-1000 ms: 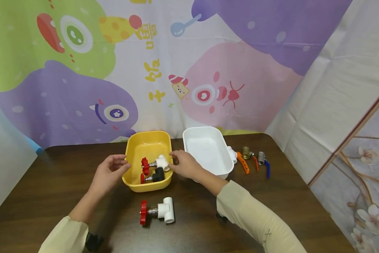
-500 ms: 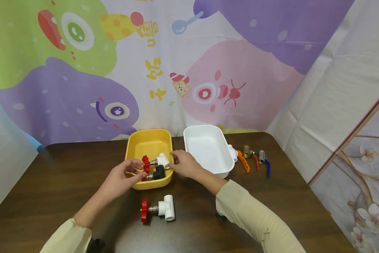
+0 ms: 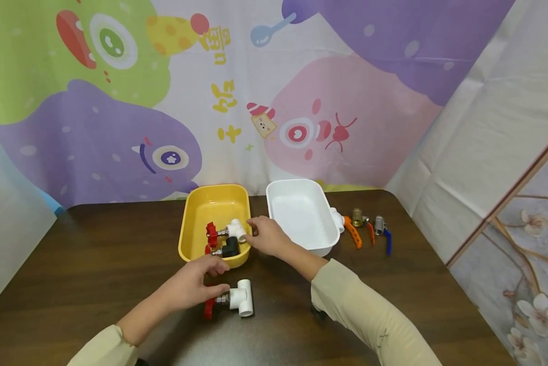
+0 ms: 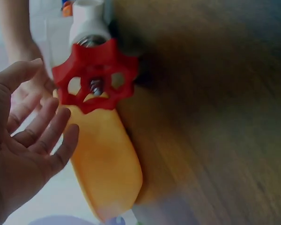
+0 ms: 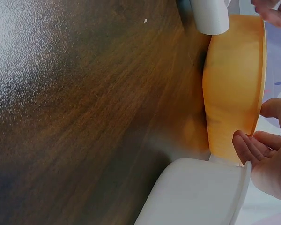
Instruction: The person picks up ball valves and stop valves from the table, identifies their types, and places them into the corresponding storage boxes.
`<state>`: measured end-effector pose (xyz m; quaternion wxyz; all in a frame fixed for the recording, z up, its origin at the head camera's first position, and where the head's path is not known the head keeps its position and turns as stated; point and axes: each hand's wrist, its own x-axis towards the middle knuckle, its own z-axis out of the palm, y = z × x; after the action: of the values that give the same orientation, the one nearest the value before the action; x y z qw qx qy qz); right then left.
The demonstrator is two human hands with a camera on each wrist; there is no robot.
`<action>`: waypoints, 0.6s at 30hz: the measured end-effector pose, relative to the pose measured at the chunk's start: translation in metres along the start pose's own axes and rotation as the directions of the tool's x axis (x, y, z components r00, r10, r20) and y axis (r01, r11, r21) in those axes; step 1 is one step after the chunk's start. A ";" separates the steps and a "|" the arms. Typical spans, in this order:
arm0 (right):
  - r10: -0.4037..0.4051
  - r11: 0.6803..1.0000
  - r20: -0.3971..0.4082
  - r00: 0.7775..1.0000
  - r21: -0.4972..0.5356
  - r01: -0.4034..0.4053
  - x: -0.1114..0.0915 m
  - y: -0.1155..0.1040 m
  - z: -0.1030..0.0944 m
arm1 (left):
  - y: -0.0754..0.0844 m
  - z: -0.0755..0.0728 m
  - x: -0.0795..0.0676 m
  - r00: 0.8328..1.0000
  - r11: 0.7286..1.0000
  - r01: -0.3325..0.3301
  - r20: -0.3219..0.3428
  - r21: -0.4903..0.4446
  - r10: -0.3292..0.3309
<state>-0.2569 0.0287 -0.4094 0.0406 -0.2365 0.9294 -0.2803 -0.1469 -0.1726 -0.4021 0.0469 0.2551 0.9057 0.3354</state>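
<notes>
My left hand (image 3: 193, 284) hovers over a white valve (image 3: 242, 298) with a red handwheel, lying on the table before the yellow tub (image 3: 185, 223). In the left wrist view its fingers are spread beside the red handwheel (image 4: 96, 77), apart from it. My right hand (image 3: 268, 236) pinches the right rim of the yellow tub, thumb over the edge and fingers against the outer wall, as the right wrist view shows. Inside that tub lie another white valve (image 3: 235, 230) and a black valve (image 3: 230, 247), both with red handwheels.
A white tub (image 3: 301, 213) stands right of the yellow one. Beyond it lie ball valves with an orange handle (image 3: 353, 233), a red handle (image 3: 370, 234) and a blue handle (image 3: 388, 242). A printed curtain (image 3: 237, 157) hangs behind the brown table (image 3: 95, 254).
My left hand has moved from the tub's left rim, across its front, toward me and over the loose valve. My right hand stays at the tub's right rim.
</notes>
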 end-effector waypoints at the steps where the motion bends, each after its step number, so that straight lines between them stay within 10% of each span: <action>1: 0.003 1.000 0.002 1.000 0.001 -0.003 0.000 0.000 0.000 | 0.000 0.001 0.000 1.000 1.000 0.003 0.013 0.016 -0.003; 18: -0.005 1.000 0.012 1.000 0.021 0.005 0.000 0.001 -0.001 | -0.002 0.019 0.001 0.993 0.994 -0.038 0.111 0.103 0.027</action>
<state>-0.2575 0.0300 -0.4085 0.0479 -0.2398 0.9256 -0.2889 -0.1438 -0.1629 -0.4177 0.0774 0.2899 0.9138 0.2736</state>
